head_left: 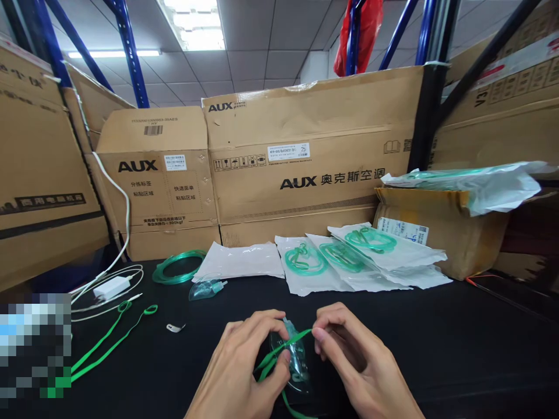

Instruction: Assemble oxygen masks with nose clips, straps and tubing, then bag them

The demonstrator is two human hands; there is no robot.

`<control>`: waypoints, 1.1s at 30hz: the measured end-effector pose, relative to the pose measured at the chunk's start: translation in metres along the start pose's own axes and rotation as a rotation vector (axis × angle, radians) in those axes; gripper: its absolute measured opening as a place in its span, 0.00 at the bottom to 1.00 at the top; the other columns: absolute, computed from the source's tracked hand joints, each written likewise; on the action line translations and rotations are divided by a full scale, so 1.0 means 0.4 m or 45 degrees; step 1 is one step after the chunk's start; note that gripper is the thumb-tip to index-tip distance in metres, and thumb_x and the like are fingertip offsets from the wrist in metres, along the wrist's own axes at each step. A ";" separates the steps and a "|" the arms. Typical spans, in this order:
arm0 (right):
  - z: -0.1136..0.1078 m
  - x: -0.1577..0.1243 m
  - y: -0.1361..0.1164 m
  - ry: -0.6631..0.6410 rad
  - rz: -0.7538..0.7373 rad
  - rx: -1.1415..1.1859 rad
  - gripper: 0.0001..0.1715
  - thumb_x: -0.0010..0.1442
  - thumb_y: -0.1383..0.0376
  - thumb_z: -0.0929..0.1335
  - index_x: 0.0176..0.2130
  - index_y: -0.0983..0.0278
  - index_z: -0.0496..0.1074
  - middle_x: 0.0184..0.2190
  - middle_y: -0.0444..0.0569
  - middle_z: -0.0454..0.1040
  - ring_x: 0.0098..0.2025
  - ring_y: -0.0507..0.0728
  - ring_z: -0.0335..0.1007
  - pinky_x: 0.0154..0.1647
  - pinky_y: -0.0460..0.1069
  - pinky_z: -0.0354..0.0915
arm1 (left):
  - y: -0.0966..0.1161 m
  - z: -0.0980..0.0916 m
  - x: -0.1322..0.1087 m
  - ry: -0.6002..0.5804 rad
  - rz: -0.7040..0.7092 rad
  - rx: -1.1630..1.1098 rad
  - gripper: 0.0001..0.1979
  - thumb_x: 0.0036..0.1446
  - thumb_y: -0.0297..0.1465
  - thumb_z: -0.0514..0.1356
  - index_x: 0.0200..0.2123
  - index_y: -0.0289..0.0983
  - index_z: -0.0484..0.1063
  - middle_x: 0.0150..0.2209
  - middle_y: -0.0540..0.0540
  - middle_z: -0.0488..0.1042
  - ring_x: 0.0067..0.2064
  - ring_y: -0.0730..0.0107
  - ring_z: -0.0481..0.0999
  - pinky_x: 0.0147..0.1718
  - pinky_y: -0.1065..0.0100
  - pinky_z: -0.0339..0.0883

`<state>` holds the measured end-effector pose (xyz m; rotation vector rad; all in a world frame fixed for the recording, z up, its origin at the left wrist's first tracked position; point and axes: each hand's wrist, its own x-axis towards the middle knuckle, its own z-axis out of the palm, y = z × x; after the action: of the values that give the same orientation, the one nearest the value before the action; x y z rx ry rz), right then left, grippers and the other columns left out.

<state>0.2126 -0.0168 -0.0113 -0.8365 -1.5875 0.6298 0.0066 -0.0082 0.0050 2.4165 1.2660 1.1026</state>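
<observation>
A clear green oxygen mask [298,358] lies on the black tabletop between my hands. Across it runs a green elastic strap [301,336], with a loose length hanging toward the front edge. My left hand [251,364] is curled over the mask's left side, its thumb and fingers closed around the strap. The end of the strap is pinched between the thumb and fingertips of my right hand [356,355], just right of the mask. The fingers partly cover the mask.
Several white packets [305,265] with coiled green tubing lie at the back. A second mask [207,289], a coil of green tubing [179,267], a small metal-like strip [175,328], two green straps [109,331] and a white adapter [112,287] lie left. Cartons [314,169] stand behind.
</observation>
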 end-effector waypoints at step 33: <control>-0.057 0.029 -0.061 0.513 -0.205 -0.161 0.06 0.72 0.61 0.69 0.38 0.54 0.73 0.30 0.41 0.71 0.31 0.53 0.72 0.35 0.43 0.71 | -0.005 -0.043 -0.003 -0.043 0.031 0.101 0.11 0.62 0.27 0.60 0.43 0.49 0.75 0.55 0.52 0.83 0.50 0.54 0.85 0.49 0.53 0.75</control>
<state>0.2299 -0.0233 0.0186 -0.8573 -1.3169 0.2274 -0.0070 -0.0106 0.0158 2.5040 1.2965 1.0319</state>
